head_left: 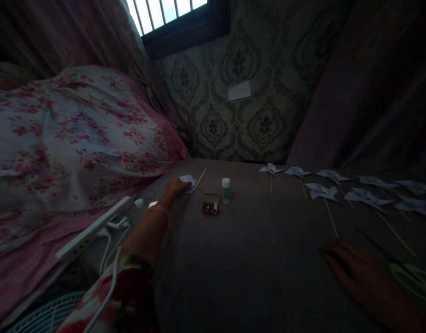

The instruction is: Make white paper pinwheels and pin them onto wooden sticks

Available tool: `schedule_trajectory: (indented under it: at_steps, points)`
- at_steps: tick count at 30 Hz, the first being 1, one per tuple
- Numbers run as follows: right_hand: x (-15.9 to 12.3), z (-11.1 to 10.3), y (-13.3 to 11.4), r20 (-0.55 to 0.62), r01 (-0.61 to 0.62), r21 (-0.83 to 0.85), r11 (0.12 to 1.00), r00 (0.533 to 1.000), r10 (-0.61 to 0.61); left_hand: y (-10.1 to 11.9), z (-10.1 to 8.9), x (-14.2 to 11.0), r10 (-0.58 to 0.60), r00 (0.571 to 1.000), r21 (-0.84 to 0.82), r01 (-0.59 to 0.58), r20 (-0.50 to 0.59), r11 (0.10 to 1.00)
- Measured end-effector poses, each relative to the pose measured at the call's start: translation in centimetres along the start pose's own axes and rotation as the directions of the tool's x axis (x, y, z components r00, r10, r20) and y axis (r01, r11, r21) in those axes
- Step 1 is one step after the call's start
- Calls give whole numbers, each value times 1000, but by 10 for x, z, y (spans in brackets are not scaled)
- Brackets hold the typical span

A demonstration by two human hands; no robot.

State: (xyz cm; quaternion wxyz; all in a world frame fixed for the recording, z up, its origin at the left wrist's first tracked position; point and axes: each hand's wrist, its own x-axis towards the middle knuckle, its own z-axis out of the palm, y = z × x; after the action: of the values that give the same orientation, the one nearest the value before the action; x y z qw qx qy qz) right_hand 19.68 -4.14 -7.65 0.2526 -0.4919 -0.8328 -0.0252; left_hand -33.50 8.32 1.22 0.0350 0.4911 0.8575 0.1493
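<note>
Where the power strip (95,227) lies: left edge of the grey surface (261,259), perhaps keeping its cables (108,243) off the middle.
Left hand (178,186): stretched far, fingers bent over the white paper (188,178); we cannot tell whether they grip it or merely press.
Sticks (200,177): just right of the paper, slanting together, probably for easy picking.
Red box (210,211): lid raised, small shiny pieces inside, likely open so we can dip in.
Bottle (226,191): upright, capped, just beside the box, within our reach.
Paper pinwheels (324,191): far right, on sticks, spread out presumably so the blades stay uncrushed.
Right hand (355,270): near right, loosely open, nothing seen in it, perhaps propping us.
Scissors (398,268): just right of that hand, seemingly parked there.
</note>
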Motion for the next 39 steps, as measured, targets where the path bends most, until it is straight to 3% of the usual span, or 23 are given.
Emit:
schedule_trajectory:
  at_steps: [16, 39]
  points:
    - [2, -2, -5, 1, 5, 6, 1000, 1000, -5, 0, -3, -4, -13, 999, -68, 11, -30, 998]
    - [2, 0, -6, -25, -2, 15, 1000, 1000, 2, 1, -8, -10, 17, 1000, -33, -18, -15, 999]
